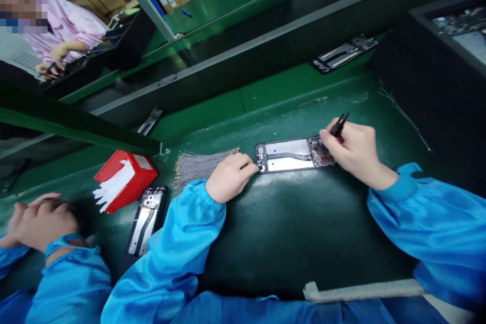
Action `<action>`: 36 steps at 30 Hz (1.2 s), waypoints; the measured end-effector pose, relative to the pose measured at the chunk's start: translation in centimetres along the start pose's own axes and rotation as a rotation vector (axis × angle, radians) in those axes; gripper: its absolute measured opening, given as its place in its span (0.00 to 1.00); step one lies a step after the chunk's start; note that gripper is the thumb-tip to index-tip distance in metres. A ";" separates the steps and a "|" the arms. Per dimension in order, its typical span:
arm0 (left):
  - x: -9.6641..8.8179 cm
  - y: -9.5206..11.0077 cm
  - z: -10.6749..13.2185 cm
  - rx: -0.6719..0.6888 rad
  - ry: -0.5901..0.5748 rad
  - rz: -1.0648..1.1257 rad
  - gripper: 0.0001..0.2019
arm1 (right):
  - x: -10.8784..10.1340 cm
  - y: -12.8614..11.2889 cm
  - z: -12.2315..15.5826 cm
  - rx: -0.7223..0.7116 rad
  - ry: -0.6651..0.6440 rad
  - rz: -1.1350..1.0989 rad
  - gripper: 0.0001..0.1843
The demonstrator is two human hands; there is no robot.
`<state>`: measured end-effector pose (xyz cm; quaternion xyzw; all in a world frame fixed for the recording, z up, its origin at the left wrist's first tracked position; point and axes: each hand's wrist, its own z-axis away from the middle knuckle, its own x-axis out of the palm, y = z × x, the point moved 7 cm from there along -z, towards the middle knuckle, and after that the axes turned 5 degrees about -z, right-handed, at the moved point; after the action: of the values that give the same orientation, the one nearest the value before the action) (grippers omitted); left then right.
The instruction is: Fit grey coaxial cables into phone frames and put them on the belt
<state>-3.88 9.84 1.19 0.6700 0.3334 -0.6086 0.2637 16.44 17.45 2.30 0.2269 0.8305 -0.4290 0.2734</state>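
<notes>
An opened phone [288, 156] lies flat on the green bench, its silvery inside, dark flex strip and circuit boards facing up. My left hand [232, 176] is closed at the phone's left end, fingertips pressed together on its lower corner; anything small between them is hidden. Over the right end, my right hand [353, 149] is closed around black tweezers [339, 124], their two prongs pointing up and away from the phone. Its fingertips reach the phone's right-hand board, which they partly cover. Beside my left hand spreads a bundle of thin grey cables [201, 166] with gold-coloured ends.
A red bin [131, 182] with white strips stands left, near a second opened phone [146, 220]. Another phone [343, 54] lies at the back, near a black box [436, 71]. A co-worker's hands [43, 223] are at far left; a person in pink [72, 20] sits beyond.
</notes>
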 end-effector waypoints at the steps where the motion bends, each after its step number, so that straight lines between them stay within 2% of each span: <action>1: -0.1 0.7 -0.1 0.056 0.000 -0.006 0.10 | -0.5 0.8 0.3 0.019 0.005 0.037 0.12; 4: -0.1 2.6 -0.7 0.146 0.003 -0.038 0.12 | -0.4 1.3 1.1 0.017 -0.078 0.012 0.12; 9: 0.0 4.4 -2.1 0.156 -0.004 0.000 0.11 | 0.6 -1.2 2.2 -0.003 -0.226 -0.227 0.10; 13: 0.5 5.3 -3.5 0.121 -0.007 0.066 0.10 | -0.2 -2.2 3.4 -0.015 -0.228 -0.312 0.08; 19: 1.3 5.9 -4.8 0.049 0.041 0.055 0.09 | -0.6 -1.9 4.3 -0.008 -0.228 -0.308 0.07; 24: 0.8 6.3 -5.1 0.066 0.104 -0.002 0.09 | -0.3 -1.8 4.4 0.016 -0.248 -0.308 0.07; 36: 0.4 6.6 -5.1 0.084 0.118 -0.027 0.10 | 0.1 -2.1 4.3 0.008 -0.286 -0.325 0.06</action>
<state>4.53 9.56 1.08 0.7108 0.3314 -0.5850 0.2069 16.22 12.73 1.41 0.0281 0.8071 -0.4987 0.3149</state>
